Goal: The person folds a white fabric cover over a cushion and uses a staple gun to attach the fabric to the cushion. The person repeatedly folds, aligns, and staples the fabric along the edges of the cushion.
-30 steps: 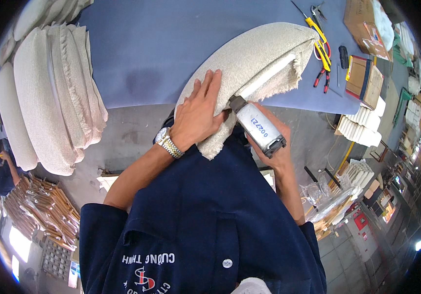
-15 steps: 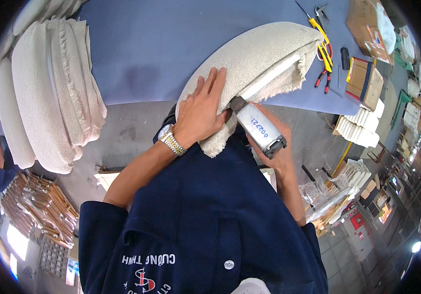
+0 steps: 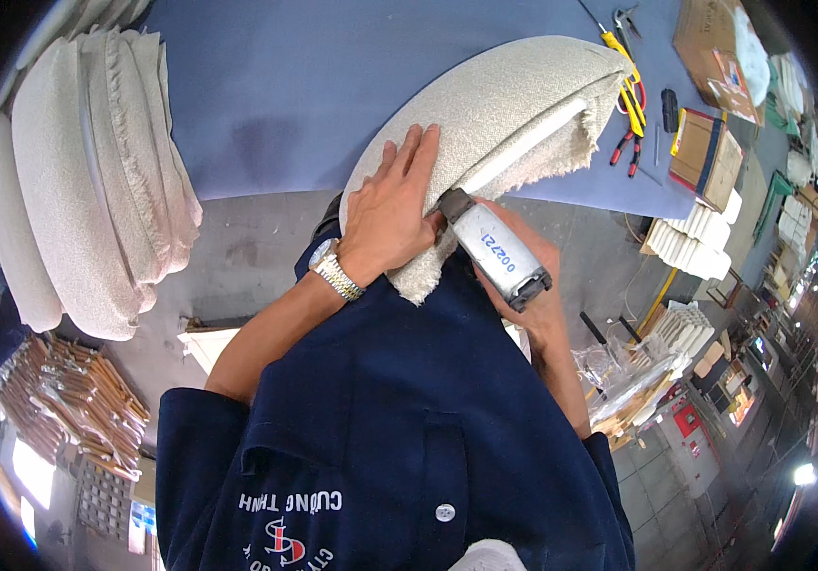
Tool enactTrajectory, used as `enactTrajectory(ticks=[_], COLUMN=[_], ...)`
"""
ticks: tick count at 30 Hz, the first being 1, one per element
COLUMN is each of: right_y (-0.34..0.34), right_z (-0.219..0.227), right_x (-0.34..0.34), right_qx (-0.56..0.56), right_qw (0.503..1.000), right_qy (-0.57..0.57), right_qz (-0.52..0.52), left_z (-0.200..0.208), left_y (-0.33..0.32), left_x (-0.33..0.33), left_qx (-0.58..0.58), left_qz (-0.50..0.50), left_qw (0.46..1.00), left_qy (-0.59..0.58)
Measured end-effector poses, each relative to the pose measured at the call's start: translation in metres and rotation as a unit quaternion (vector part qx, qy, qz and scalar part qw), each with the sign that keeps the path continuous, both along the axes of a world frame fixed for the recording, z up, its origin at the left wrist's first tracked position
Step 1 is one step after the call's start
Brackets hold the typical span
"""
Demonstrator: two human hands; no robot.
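A curved beige upholstered panel (image 3: 499,95) lies partly on the blue table and reaches over its near edge toward my body. Along its near side runs a white strip (image 3: 523,147), with a frayed fabric edge beside it. My left hand (image 3: 390,214) holds the panel, its fingers stretched over the cover and its thumb by the near edge. Wrapped around a silver and black staple gun (image 3: 495,246), my right hand (image 3: 533,271) keeps the tool's nose at the panel's edge, close to my left thumb. The gun's body hides most of the right fingers.
Several similar upholstered panels (image 3: 76,181) are stacked at the left. At the right of the blue table (image 3: 266,95) lie yellow-handled scissors (image 3: 630,90), red-handled pliers (image 3: 628,152) and cardboard boxes (image 3: 709,157). Bundled wooden parts (image 3: 71,404) stand at lower left.
The staple gun and my right hand have shifted slightly to the left along the panel's edge. My left hand keeps its place on the cover.
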State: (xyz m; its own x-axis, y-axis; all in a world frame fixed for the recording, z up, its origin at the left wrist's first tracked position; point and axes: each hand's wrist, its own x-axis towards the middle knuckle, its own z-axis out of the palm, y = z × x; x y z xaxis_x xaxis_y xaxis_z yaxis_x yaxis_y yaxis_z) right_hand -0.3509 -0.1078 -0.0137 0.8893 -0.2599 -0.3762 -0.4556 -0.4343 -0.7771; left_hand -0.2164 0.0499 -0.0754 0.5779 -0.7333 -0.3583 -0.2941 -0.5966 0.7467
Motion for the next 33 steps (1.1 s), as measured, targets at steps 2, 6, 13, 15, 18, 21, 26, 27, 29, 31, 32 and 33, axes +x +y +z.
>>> enactTrajectory(ticks=[2, 6, 13, 15, 18, 21, 26, 27, 29, 31, 32, 33], right_y=[0.004, 0.006, 0.012, 0.014, 0.013, 0.018, 0.028, 0.028, 0.027, 0.027, 0.027, 0.027], right_z=[0.0, 0.001, 0.005, 0.002, -0.005, -0.001, 0.001, -0.001, -0.003, -0.002, -0.003, -0.005], right_x=[-0.008, -0.013, -0.007, -0.001, -0.007, -0.003, 0.0, -0.002, -0.005, -0.009, -0.009, -0.01], right_qx=[-0.017, -0.035, 0.026, 0.036, 0.007, -0.021, -0.043, -0.05, -0.052, -0.042, -0.032, -0.021], right_qw=[0.999, 0.997, 0.999, 0.999, 0.998, 0.997, 0.995, 0.995, 0.995, 0.996, 0.996, 0.996], right_qy=[-0.031, -0.063, 0.01, 0.008, -0.063, -0.07, -0.085, -0.089, -0.087, -0.071, -0.079, -0.085], right_qz=[0.001, 0.034, -0.023, -0.032, -0.015, -0.02, -0.029, -0.023, -0.015, -0.016, -0.018, -0.02], left_z=[0.001, -0.001, 0.005, 0.003, -0.01, -0.036, -0.019, -0.014, -0.008, -0.006, -0.005, -0.005], left_y=[0.0, 0.003, -0.002, 0.0, 0.01, 0.044, 0.047, 0.047, 0.045, 0.046, 0.046, 0.046], left_x=[-0.001, -0.001, -0.003, 0.001, 0.02, 0.029, 0.01, 0.011, 0.011, 0.012, 0.012, 0.011], left_qx=[0.004, -0.018, 0.028, 0.015, -0.063, -0.175, -0.056, -0.034, -0.033, -0.034, -0.037, -0.039], left_qz=[0.001, 0.006, -0.017, -0.03, -0.072, -0.097, -0.044, -0.046, -0.048, -0.052, -0.053, -0.054], left_qw=[1.0, 1.0, 0.999, 0.999, 0.99, 0.963, 0.993, 0.994, 0.996, 0.996, 0.996, 0.996], left_qy=[0.001, -0.002, -0.01, 0.014, 0.099, 0.18, 0.099, 0.088, 0.07, 0.059, 0.055, 0.053])
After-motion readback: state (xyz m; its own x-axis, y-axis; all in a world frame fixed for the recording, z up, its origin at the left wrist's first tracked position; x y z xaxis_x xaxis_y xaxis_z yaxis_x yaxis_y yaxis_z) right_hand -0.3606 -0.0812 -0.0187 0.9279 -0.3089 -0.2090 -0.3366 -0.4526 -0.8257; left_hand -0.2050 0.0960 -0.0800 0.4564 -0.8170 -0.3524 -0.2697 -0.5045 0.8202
